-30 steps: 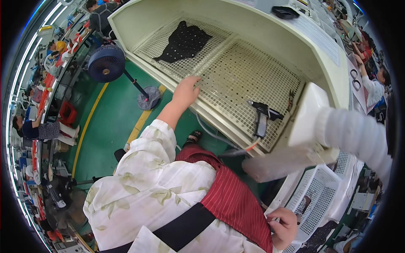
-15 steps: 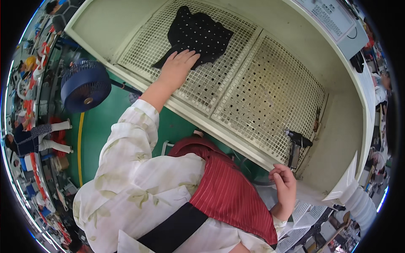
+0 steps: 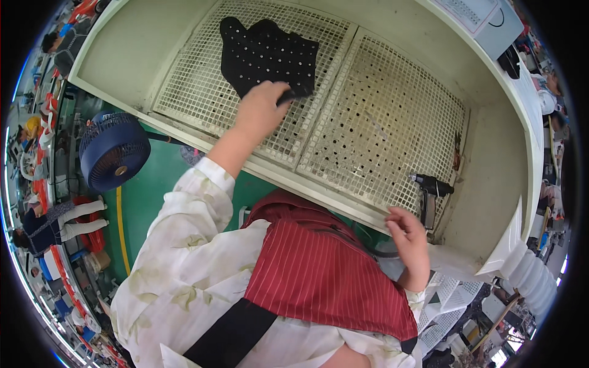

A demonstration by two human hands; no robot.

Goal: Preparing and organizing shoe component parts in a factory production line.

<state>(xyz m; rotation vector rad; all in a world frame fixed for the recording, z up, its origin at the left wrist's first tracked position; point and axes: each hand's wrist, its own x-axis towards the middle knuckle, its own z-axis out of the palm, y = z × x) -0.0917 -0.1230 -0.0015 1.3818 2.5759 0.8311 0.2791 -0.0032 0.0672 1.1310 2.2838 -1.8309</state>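
A black piece of fabric (image 3: 267, 55) dotted with small pale studs lies on the left grid of a cream tray-like bench. My left hand (image 3: 264, 109) is closed on its near edge, which bends up beside the fingers. Part of that edge is hidden under the hand. My right hand (image 3: 408, 242) hovers at the bench's front rim with loosely bent fingers and thumb apart, holding nothing. Close to it, a black pistol-shaped tool (image 3: 434, 185) with a silver nozzle lies at the right end of the grid.
High pale walls and a front rim (image 3: 202, 136) enclose the perforated grids (image 3: 386, 116). A dark blue fan (image 3: 115, 150) stands left of the bench. At the lower right is a pale ribbed hose (image 3: 532, 279). Another person (image 3: 61, 224) is far off to the left.
My left hand has curled its fingers around the fabric's near edge and turned it, so the lower corner now swings to the right. My right hand has risen slightly toward the rim.
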